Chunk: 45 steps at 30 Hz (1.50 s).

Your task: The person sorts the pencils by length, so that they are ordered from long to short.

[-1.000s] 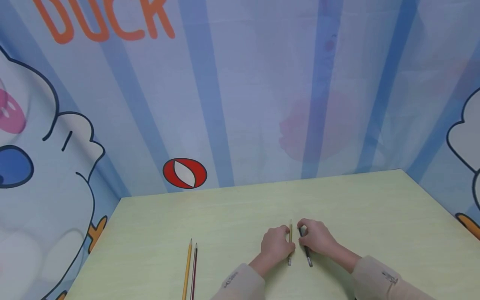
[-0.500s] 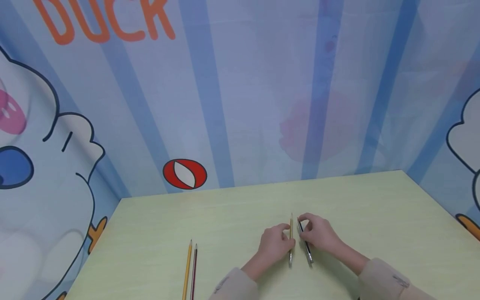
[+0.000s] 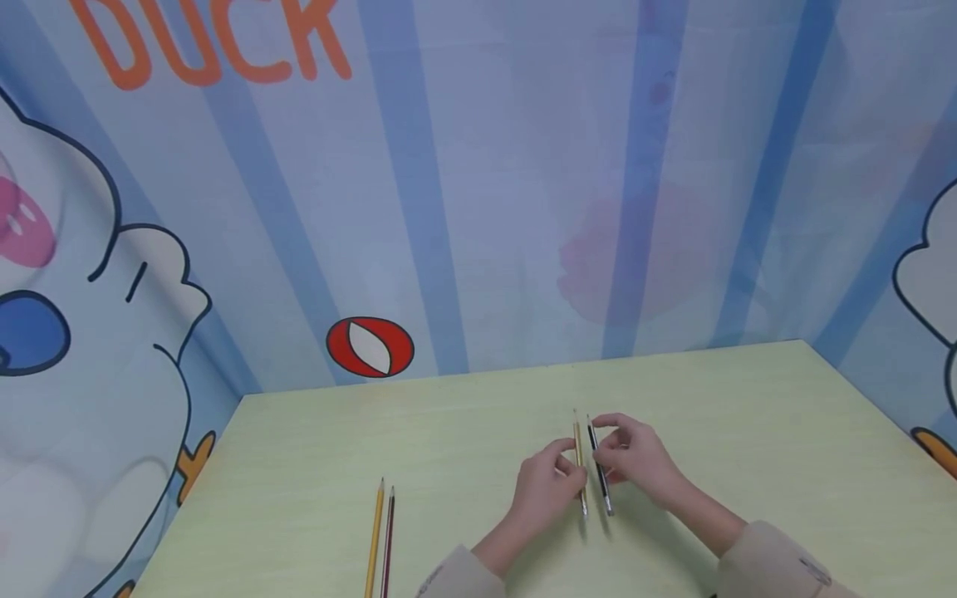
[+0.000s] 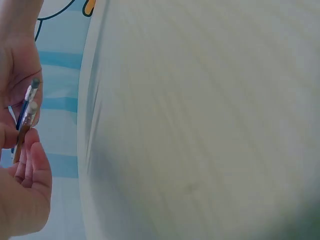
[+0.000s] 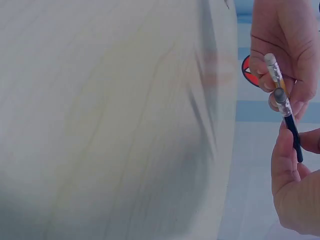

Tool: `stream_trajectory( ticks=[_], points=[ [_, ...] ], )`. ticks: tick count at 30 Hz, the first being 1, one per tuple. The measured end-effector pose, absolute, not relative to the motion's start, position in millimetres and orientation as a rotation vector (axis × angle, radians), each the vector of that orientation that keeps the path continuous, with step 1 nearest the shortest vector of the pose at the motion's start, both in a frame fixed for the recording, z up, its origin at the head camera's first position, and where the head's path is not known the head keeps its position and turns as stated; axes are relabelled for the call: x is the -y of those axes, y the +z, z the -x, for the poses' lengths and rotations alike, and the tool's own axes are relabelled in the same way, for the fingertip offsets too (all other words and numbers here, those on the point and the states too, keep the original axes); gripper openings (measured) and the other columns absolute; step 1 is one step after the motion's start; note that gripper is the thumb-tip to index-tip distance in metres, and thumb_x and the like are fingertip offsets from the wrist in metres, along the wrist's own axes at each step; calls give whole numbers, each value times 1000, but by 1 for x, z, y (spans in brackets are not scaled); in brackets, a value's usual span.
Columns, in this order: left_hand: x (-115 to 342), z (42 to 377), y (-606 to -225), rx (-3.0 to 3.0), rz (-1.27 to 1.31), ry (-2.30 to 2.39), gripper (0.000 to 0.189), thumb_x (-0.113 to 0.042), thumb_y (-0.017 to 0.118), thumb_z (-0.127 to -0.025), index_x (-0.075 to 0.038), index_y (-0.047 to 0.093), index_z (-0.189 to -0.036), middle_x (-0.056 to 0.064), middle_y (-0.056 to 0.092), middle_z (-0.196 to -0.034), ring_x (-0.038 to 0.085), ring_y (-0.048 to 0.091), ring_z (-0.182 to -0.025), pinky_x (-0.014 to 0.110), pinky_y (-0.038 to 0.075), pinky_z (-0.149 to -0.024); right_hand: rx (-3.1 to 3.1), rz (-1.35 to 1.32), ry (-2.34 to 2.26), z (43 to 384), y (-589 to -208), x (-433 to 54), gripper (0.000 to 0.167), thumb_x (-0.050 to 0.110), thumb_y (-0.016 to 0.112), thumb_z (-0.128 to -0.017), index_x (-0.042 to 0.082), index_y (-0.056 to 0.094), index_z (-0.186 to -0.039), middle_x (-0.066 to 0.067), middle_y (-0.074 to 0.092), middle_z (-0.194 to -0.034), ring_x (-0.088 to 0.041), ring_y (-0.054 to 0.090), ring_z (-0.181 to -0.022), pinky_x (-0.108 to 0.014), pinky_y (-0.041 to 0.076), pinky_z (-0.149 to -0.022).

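Note:
My left hand (image 3: 544,483) pinches a yellow pencil (image 3: 579,453) between thumb and fingers, its sharpened tip pointing away from me. Just right of it, my right hand (image 3: 639,458) pinches a dark pencil (image 3: 600,465), slightly tilted, tip also pointing away. A narrow gap parts the two pencils in the head view. Both are raised off the table, with faint shadows below. From the left wrist, the yellow pencil's eraser end (image 4: 33,107) shows in front of the dark one's. The right wrist view has the dark pencil's grey eraser (image 5: 280,94) nearest.
On the table (image 3: 299,465) to the left lie another yellow pencil (image 3: 375,540) and a dark red pencil (image 3: 388,540), side by side. Behind the table's far edge hangs a blue striped cloth (image 3: 508,208) with cartoon prints.
Both hands have lifted their pencils off the table and moved them slightly away from me. The dark pencil has come closer to the yellow one. The two pencils at left stay put.

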<state>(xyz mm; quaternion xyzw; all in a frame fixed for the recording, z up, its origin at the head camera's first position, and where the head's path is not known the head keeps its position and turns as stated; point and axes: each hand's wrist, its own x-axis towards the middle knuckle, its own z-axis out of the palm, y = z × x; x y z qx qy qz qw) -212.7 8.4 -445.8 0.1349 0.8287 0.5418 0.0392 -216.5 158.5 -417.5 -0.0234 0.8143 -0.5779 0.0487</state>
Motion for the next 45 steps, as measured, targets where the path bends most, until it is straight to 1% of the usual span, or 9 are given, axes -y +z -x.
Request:
stream_trajectory(
  ticks=[5, 8, 15, 19, 28, 34, 41, 45],
  points=[
    [-8, 208, -446, -2490, -384, 1704, 40, -13, 56, -79, -8, 51, -119, -1, 62, -72, 4, 58, -53, 18, 39, -44, -2358, 119, -1854, 214, -416, -158, 45, -1, 54, -79, -5, 41, -121, -9, 56, -79, -16, 58, -64, -33, 52, -57],
    [-6, 205, -445, -2469, -376, 1721, 41, -12, 56, -79, -8, 51, -119, -1, 62, -74, 4, 58, -54, 18, 40, -45, -2289, 162, -1890, 211, -416, -159, 47, -2, 53, -80, -8, 37, -123, -8, 55, -79, -15, 59, -65, -33, 52, -58],
    [-3, 202, -445, -2420, -368, 1757, 41, -10, 56, -80, -6, 50, -120, 0, 62, -75, 5, 59, -55, 16, 45, -47, -2229, 207, -1893, 209, -421, -159, 49, -2, 52, -80, -8, 34, -125, -6, 55, -78, -17, 60, -67, -34, 53, -60],
    [-1, 201, -446, -2411, -373, 1769, 40, -10, 57, -80, -5, 50, -119, 1, 62, -74, 6, 59, -54, 16, 44, -46, -2220, 213, -1879, 209, -424, -160, 49, -2, 52, -80, -8, 34, -125, -7, 55, -78, -17, 60, -67, -34, 53, -60],
    [1, 200, -450, -2416, -396, 1757, 37, -9, 57, -79, -8, 53, -116, 0, 61, -74, 7, 59, -51, 16, 43, -44, -2191, 230, -1887, 208, -428, -159, 47, -1, 53, -81, -7, 36, -124, -5, 54, -78, -15, 59, -66, -34, 52, -59],
    [1, 200, -449, -2414, -381, 1747, 37, -8, 57, -79, -8, 53, -115, -2, 59, -74, 7, 59, -51, 15, 43, -45, -2205, 216, -1874, 208, -430, -157, 45, -1, 53, -81, -6, 38, -123, -5, 54, -77, -15, 59, -66, -34, 53, -59],
    [6, 197, -447, -2396, -383, 1750, 38, -11, 58, -79, -9, 53, -117, -1, 60, -79, 6, 59, -52, 16, 44, -46, -2188, 234, -1881, 207, -428, -154, 47, -1, 54, -81, -7, 36, -124, -5, 54, -77, -14, 59, -65, -33, 52, -59],
    [11, 195, -444, -2391, -378, 1736, 40, -10, 57, -79, -7, 51, -119, 0, 60, -81, 6, 60, -55, 17, 45, -48, -2183, 233, -1880, 207, -428, -153, 47, -1, 54, -81, -7, 36, -125, -5, 53, -78, -14, 58, -64, -33, 52, -58]
  ],
)
